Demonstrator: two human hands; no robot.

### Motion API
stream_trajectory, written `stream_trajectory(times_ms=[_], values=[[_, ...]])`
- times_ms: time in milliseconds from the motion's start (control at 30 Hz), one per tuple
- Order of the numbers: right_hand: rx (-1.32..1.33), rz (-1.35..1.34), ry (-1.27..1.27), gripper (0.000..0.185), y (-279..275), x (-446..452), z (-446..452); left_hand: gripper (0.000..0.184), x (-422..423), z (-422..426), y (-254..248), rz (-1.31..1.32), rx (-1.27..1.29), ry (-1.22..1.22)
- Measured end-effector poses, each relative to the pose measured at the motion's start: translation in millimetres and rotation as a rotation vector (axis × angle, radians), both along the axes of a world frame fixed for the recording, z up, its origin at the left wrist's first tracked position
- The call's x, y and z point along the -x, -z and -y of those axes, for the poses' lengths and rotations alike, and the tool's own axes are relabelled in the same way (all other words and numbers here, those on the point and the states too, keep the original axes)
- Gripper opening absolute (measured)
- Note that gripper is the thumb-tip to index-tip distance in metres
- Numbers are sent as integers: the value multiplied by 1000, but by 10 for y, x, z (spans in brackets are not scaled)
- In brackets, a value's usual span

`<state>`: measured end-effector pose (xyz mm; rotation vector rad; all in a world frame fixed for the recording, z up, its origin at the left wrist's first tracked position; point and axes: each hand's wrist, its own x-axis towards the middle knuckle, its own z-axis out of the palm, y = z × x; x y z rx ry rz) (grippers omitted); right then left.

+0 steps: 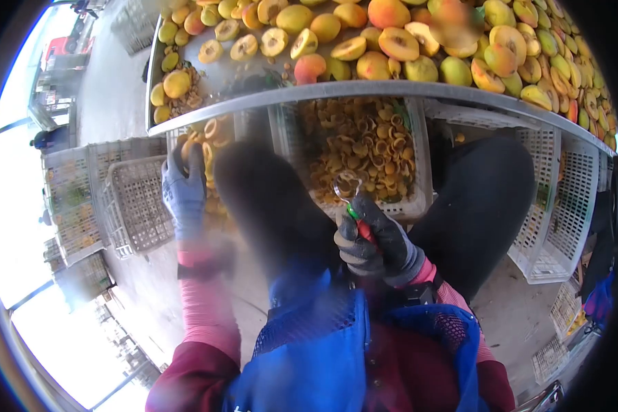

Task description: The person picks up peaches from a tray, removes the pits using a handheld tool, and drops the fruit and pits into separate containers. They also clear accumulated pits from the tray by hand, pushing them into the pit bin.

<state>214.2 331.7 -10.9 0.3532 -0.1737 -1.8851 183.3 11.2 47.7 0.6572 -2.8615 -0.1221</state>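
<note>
My right hand [374,240], in a grey and dark glove, is closed around the handle of a loop-bladed fruit corer [355,211]. Its handle is red and green, and its bare metal ring points up and away from me. My left hand [184,189], in a light blue-grey glove, hangs below the left part of the table edge. Its fingertips are round a yellow-orange peach half [191,143], above a crate with hollowed peach halves [216,130]. My left knee partly hides that crate. Another crate [422,175], full of brown-orange scooped pieces, stands between my knees.
A metal-edged table [364,90] spans the front, heaped with whole and halved peaches [398,44]. Scraps and pits [185,93] lie at its left corner. Plastic crates stand at left [141,206] and right [573,199]. My knees flank the middle crate under the table.
</note>
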Motion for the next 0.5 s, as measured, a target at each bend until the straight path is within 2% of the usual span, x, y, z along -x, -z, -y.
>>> stream_trajectory(times_ms=[67, 133, 167, 200, 233, 267, 300, 400, 433, 500], values=[[-49, -16, -6, 45, 60, 50, 7, 35, 144, 3, -56, 86, 240, 5], [-118, -15, -32, 46, 141, 81, 57, 32, 434, -345, -54, -163, 18, 95], [-154, -16, -37, 46, 170, 74, 85, 40, 632, -654, -122, -106, -264, 56], [-191, -17, -42, 46, 190, 78, 107, 42, 840, -891, -130, 8, -279, 78], [-262, -45, -38, 47, 152, 107, 110, 47, 1044, -914, 47, 56, -254, 269], [-335, -70, -35, 47, 68, 148, 96, 50, 1234, -1067, 109, 174, -144, 372], [-408, -96, -33, 47, 27, 177, 84, 53, 1382, -1146, 250, 179, -95, 495], [-559, -97, 1, 48, 76, 227, 68, 53, 1806, -1043, 520, 290, -161, 622], [-557, -103, 2, 48, 61, 256, 45, 50, 1788, -1039, 482, 235, -291, 647], [-552, -119, 13, 46, -24, 361, -22, 48, 1556, -1100, 341, 113, -823, 564]])
